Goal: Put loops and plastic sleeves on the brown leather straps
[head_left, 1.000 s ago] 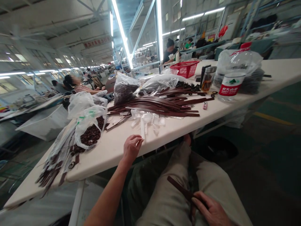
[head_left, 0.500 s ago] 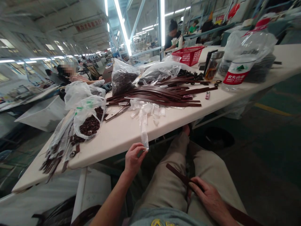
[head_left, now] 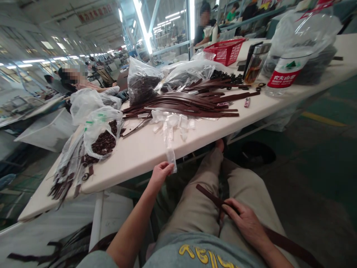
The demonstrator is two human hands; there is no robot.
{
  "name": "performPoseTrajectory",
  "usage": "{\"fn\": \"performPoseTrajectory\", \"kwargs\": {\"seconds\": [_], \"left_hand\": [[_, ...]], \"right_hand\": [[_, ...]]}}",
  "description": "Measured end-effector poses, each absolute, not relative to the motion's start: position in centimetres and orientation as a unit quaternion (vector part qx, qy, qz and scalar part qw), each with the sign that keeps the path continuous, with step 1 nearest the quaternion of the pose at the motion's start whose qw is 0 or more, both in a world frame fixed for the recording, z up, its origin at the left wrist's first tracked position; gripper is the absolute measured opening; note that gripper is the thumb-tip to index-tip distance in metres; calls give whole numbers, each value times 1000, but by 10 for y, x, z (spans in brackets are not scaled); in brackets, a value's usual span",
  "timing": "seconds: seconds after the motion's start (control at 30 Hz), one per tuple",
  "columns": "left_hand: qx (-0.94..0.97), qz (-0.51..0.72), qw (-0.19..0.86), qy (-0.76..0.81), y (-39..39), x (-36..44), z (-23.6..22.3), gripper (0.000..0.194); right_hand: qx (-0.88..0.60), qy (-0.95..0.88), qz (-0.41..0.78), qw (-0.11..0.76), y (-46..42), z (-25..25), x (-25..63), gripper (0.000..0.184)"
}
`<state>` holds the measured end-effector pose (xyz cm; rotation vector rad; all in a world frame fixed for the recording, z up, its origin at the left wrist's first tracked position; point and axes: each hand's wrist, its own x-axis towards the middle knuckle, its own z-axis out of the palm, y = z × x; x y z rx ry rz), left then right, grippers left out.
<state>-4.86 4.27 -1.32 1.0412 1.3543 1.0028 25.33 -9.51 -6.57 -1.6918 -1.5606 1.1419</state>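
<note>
Fingers of the left hand [head_left: 161, 174] pinch a plastic strip [head_left: 169, 143] at the table's [head_left: 134, 162] near edge; the right hand [head_left: 245, 221] grips a bare brown strap [head_left: 208, 196] over the lap [head_left: 192, 216]. Plastic-covered straps [head_left: 67, 175] near the left corner look done; loose straps [head_left: 184, 104] towards the far edge seem left.

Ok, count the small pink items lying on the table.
2: one pink item on bare tabletop left of the labelled bottle, another among the brown strips. More may be hidden beneath.

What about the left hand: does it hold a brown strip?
No, the left hand pinches a clear plastic strip; the right hand holds a brown strip.
</note>
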Motion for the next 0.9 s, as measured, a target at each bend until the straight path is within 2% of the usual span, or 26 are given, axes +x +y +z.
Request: {"fn": "performPoseTrajectory", "kwargs": {"seconds": [0.2, 0.37, 0.47, 0.73, 0.9], "left_hand": [[412, 359, 633, 548, 46, -42, -7, 47], [335, 373, 696, 514, 45, -39, -4, 46], [304, 405, 706, 495, 46, -35, -2, 39], [246, 421, 730, 478, 45, -20, -8, 46], [217, 431, 740, 470, 41, -16, -9, 38]], "right_hand": [[-632, -587, 421, 283, -94, -61, 251, 37], [-635, -591, 409, 283, -96, -57, 252, 37], [-647, -603, 371, 283, -95, -44, 253, 37], [-622, -660, 316, 278, -76, 12, 232, 33], [-614, -676, 305, 271, -64, 26, 215, 31]]}}
